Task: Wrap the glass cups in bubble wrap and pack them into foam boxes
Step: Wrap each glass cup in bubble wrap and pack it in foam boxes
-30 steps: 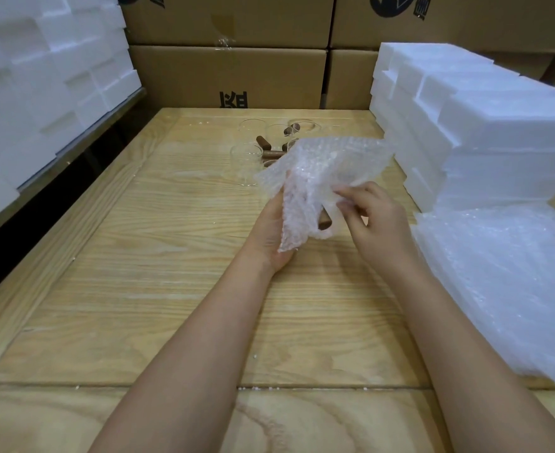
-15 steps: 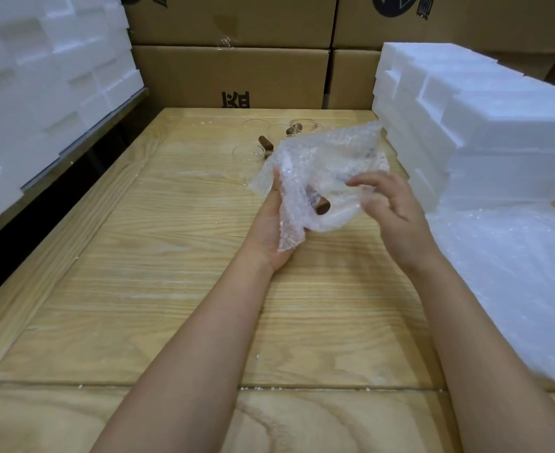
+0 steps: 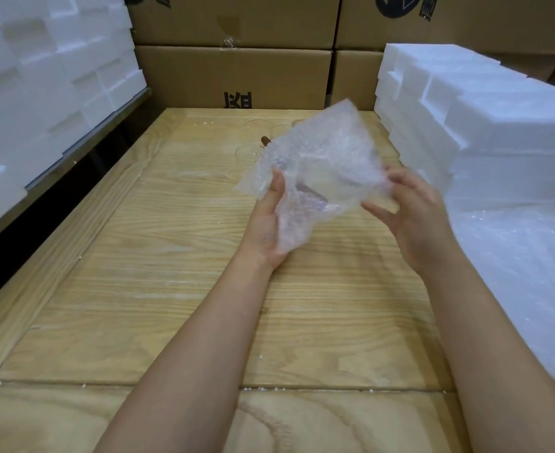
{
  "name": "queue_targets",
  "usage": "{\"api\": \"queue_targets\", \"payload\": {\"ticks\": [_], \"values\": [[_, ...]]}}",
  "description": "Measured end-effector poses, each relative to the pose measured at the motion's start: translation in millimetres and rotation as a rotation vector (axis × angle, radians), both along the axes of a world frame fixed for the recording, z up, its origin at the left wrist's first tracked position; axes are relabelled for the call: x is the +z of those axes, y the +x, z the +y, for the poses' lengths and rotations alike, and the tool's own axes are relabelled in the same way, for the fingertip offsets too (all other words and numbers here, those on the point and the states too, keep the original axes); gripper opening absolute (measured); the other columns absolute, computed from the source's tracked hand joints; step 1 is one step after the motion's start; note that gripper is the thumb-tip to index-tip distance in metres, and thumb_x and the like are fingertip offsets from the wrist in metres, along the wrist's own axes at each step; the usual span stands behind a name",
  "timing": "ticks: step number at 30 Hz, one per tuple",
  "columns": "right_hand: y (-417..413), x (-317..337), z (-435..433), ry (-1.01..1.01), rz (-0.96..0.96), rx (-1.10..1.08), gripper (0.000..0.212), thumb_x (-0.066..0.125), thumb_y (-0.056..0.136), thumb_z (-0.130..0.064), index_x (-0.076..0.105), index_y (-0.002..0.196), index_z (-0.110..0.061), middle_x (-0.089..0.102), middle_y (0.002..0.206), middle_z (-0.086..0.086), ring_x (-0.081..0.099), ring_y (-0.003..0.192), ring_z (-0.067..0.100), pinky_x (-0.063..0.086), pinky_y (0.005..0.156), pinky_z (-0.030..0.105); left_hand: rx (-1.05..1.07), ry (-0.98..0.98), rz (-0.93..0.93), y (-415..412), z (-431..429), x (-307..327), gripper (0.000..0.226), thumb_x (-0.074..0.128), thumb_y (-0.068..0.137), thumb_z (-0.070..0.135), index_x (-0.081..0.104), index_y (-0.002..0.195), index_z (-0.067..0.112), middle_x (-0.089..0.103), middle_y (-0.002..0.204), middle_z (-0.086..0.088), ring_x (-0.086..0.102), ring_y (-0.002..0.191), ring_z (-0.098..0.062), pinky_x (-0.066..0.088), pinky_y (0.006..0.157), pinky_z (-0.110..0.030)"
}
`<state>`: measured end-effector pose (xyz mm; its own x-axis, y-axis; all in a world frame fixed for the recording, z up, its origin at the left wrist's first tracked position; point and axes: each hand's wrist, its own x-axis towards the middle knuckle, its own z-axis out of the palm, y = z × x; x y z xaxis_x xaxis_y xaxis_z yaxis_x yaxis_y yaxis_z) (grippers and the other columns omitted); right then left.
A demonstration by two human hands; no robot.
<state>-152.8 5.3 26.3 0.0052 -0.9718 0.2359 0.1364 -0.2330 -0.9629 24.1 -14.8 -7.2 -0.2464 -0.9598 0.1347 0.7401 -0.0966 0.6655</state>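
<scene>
Since half a second ago the bubble wrap has flared up toward the top centre of the frame, and my right hand has slid off to the right. My left hand grips the sheet's lower left, thumb clamped on it, the other fingers hidden behind. The right hand's fingers are spread and relaxed, just at the sheet's right edge. The loose flap runs up and right from my left hand, so I judge the right must fold it leftward. Bare glass cups stand behind, upper centre.
</scene>
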Motion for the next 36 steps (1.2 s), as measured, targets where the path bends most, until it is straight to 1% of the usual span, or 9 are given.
{"api": "queue_targets", "payload": {"ticks": [4, 7, 10, 13, 17, 20, 26, 31, 36], "values": [[4, -4, -5, 0.113, -0.415, -0.223, 0.012, 0.046, 0.1, -0.027, 0.057, 0.097, -0.024, 0.059, 0.098, -0.005, 0.06, 0.089, 0.012, 0.055, 0.078, 0.038, 0.067, -0.023, -0.106, -7, 6, 0, 0.111, 0.089, 0.052, 0.048, 0.043, 0.142, 0.003, 0.051, 0.14, -0.02, 0.052, 0.127, -0.033, 0.043, 0.106, -0.045], [18, -12, -4, 0.261, -0.67, -0.234, 0.059, 0.044, 0.09, -0.062, 0.045, 0.133, -0.021, 0.051, 0.128, 0.007, 0.059, 0.104, 0.022, 0.055, 0.078, 0.037, 0.088, -0.033, -0.086, -8, 8, 2, 0.116, 0.09, 0.052, 0.047, 0.037, 0.145, 0.003, 0.048, 0.143, -0.022, 0.049, 0.13, -0.036, 0.04, 0.108, -0.05], [33, -13, 3, 0.215, -0.421, -0.122, 0.097, 0.058, 0.051, -0.082, 0.049, 0.127, -0.022, 0.056, 0.128, 0.006, 0.063, 0.102, 0.018, 0.056, 0.08, 0.036, 0.154, -0.002, -0.037, -8, 8, 2, 0.113, 0.089, 0.054, 0.046, 0.037, 0.146, 0.004, 0.046, 0.144, -0.022, 0.045, 0.133, -0.036, 0.034, 0.111, -0.053], [45, -16, 6, 0.185, -0.048, -0.08, 0.089, 0.074, 0.056, -0.067, 0.057, 0.124, -0.012, 0.067, 0.117, 0.005, 0.066, 0.104, 0.018, 0.055, 0.089, 0.042, 0.166, 0.023, -0.032, -10, 8, 1, 0.087, 0.069, 0.075, 0.038, 0.035, 0.145, 0.0, 0.044, 0.144, -0.026, 0.044, 0.133, -0.04, 0.029, 0.113, -0.056], [44, -18, -5, 0.196, -0.236, -0.125, 0.019, 0.071, 0.083, -0.013, 0.066, 0.096, 0.001, 0.074, 0.083, 0.006, 0.072, 0.082, 0.021, 0.057, 0.075, 0.038, 0.131, 0.068, -0.078, -10, 13, 2, 0.077, 0.065, 0.078, 0.027, 0.038, 0.143, -0.003, 0.045, 0.142, -0.028, 0.045, 0.131, -0.041, 0.033, 0.112, -0.055], [32, -13, -17, 0.156, -0.321, -0.181, 0.018, 0.068, 0.085, -0.008, 0.059, 0.098, 0.001, 0.072, 0.078, 0.003, 0.072, 0.076, 0.019, 0.057, 0.065, 0.034, 0.06, 0.142, -0.161, -9, 19, 3, 0.07, 0.066, 0.077, 0.02, 0.042, 0.141, 0.005, 0.056, 0.133, -0.019, 0.058, 0.119, -0.036, 0.055, 0.09, -0.048], [18, -11, -22, 0.098, -0.225, -0.237, 0.015, 0.066, 0.088, -0.018, 0.056, 0.078, -0.023, 0.07, 0.076, -0.011, 0.067, 0.086, 0.012, 0.047, 0.099, 0.044, -0.112, 0.267, -0.119, 2, 24, 5, 0.112, 0.099, 0.029, 0.028, 0.049, 0.129, 0.014, 0.044, 0.142, -0.023, 0.062, 0.108, -0.042, 0.06, 0.066, -0.042], [16, -10, -18, 0.072, -0.218, -0.206, 0.018, 0.06, 0.091, -0.008, 0.051, 0.079, -0.018, 0.065, 0.075, -0.003, 0.067, 0.074, 0.012, 0.054, 0.083, 0.036, -0.146, 0.28, -0.274, 11, 18, 7, 0.121, 0.085, 0.042, 0.067, 0.039, 0.144, 0.021, 0.049, 0.143, -0.014, 0.065, 0.106, -0.041, 0.059, 0.065, -0.045], [21, -13, -11, 0.06, -0.144, -0.166, 0.022, 0.055, 0.092, -0.006, 0.051, 0.074, -0.017, 0.067, 0.061, -0.01, 0.066, 0.063, 0.009, 0.051, 0.061, 0.024, -0.136, 0.162, -0.449, 15, 17, 9, 0.09, 0.086, 0.047, 0.059, 0.055, 0.125, 0.024, 0.067, 0.12, -0.005, 0.069, 0.101, -0.029, 0.06, 0.056, -0.039]]}}
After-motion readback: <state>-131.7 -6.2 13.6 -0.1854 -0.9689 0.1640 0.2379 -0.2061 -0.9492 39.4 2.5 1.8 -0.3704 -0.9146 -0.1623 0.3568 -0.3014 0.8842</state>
